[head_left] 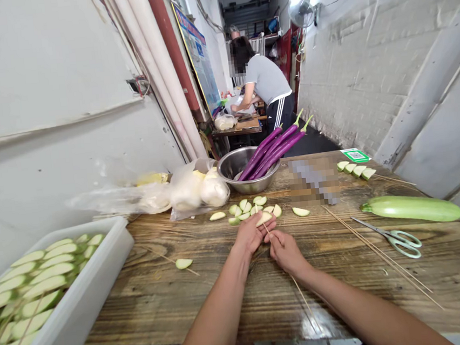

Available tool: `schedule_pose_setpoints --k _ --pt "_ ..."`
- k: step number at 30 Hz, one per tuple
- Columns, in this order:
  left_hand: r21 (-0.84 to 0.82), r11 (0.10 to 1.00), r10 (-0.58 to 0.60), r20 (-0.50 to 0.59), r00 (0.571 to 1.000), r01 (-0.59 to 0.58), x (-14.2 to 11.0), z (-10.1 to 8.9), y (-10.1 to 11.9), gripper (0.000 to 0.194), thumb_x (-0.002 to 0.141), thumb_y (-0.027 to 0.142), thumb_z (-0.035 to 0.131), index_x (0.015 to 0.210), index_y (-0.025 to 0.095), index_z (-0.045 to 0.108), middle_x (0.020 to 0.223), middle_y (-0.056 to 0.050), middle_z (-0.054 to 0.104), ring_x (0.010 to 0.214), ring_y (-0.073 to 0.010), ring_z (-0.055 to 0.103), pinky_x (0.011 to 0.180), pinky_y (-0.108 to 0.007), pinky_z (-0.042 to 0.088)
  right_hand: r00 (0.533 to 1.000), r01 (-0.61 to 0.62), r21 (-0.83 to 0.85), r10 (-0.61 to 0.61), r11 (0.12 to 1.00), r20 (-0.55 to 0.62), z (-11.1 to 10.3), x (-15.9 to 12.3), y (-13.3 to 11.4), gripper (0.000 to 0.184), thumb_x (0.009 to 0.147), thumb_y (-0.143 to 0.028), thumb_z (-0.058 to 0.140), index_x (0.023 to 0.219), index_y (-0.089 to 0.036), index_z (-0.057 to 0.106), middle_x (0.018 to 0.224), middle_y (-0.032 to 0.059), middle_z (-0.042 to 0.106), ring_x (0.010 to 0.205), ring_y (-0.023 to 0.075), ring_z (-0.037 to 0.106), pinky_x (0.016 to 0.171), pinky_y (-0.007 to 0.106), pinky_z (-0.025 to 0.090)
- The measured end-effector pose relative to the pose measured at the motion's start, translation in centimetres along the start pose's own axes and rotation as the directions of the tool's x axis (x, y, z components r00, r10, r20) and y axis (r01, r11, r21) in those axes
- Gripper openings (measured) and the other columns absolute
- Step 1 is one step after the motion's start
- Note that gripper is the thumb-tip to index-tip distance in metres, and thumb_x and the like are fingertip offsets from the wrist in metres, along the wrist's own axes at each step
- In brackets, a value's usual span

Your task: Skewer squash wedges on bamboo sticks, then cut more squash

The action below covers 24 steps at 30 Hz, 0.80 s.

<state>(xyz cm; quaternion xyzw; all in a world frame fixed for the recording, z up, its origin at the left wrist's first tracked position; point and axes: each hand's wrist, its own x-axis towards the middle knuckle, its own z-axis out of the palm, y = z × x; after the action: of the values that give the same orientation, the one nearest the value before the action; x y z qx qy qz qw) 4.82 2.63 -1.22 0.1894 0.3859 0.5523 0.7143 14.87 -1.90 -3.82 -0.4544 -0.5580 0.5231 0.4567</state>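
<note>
Over the middle of the wooden table, my left hand (252, 232) holds a pale green zucchini slice (263, 218) in its fingers. My right hand (285, 250) is closed around a thin wooden skewer (302, 293), whose upper end meets the slice; I cannot tell how far it has gone in. The skewer's other end slants down toward the table's near edge. Just beyond my hands lies a loose group of cut zucchini slices (245, 208). One more slice (184, 263) rests by a skewer to the left.
A white bin (110, 243) of skewered slices stands at left. Behind are bagged white items (199, 189) and a steel bowl (229, 164) with purple eggplants (271, 152). Scissors (401, 240), a whole zucchini (412, 209) and loose skewers (378, 253) lie right. A person (267, 76) bends over another table.
</note>
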Motion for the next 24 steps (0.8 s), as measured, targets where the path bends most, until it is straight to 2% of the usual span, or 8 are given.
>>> schedule_pose_setpoints --k 9,13,17,21,24 --pt "0.026 1.000 -0.005 0.004 1.000 0.005 -0.6 0.7 -0.3 0.012 0.080 0.014 0.051 0.082 0.005 0.059 0.079 -0.015 0.067 0.073 -0.0203 0.065 0.071 -0.033 0.053 1.000 0.026 -0.029 -0.027 0.999 -0.017 -0.2 0.2 -0.2 0.026 0.078 -0.040 0.037 0.069 -0.018 0.048 0.034 -0.0081 0.040 0.029 0.0066 0.030 0.034 0.018 0.024" --pt "0.071 0.997 0.018 0.023 1.000 -0.019 -0.7 0.9 -0.9 0.013 0.079 0.014 0.051 0.080 0.005 0.060 0.077 -0.014 0.067 0.070 -0.0194 0.065 0.069 -0.032 0.053 0.999 -0.019 -0.017 0.018 1.000 -0.035 -0.3 0.3 -0.6 0.028 0.079 -0.039 0.036 0.068 -0.017 0.050 0.033 -0.0082 0.040 0.027 0.0057 0.029 0.032 0.018 0.022" --pt "0.038 0.999 0.012 0.028 1.000 -0.013 -0.4 0.5 -0.6 0.014 0.080 0.016 0.051 0.086 0.006 0.059 0.081 -0.014 0.067 0.075 -0.0194 0.065 0.071 -0.032 0.053 0.998 -0.059 -0.011 0.059 0.998 -0.006 -0.3 0.3 -0.9 0.029 0.079 -0.041 0.037 0.071 -0.016 0.051 0.033 -0.0091 0.040 0.024 0.0048 0.028 0.030 0.017 0.021" --pt "-0.074 0.997 0.016 0.054 0.998 -0.012 -0.2 -0.3 0.8 0.027 0.084 0.030 0.046 0.092 0.007 0.057 0.091 -0.016 0.065 0.084 -0.0221 0.064 0.079 -0.039 0.050 0.992 -0.128 -0.009 0.128 0.992 0.020 -0.3 0.1 -1.1 0.023 0.076 -0.038 0.042 0.074 -0.017 0.050 0.035 -0.0100 0.041 0.023 0.0045 0.028 0.028 0.016 0.019" --pt "-0.120 0.993 -0.007 0.098 0.995 0.019 -0.4 -0.4 1.7 0.042 0.086 0.043 0.036 0.094 0.007 0.055 0.092 -0.019 0.064 0.090 -0.0252 0.062 0.081 -0.043 0.049 0.992 -0.121 -0.006 0.121 0.993 0.018 -0.2 -0.2 -1.4 0.021 0.076 -0.036 0.042 0.074 -0.017 0.051 0.035 -0.0104 0.040 0.023 0.0040 0.027 0.029 0.016 0.019"
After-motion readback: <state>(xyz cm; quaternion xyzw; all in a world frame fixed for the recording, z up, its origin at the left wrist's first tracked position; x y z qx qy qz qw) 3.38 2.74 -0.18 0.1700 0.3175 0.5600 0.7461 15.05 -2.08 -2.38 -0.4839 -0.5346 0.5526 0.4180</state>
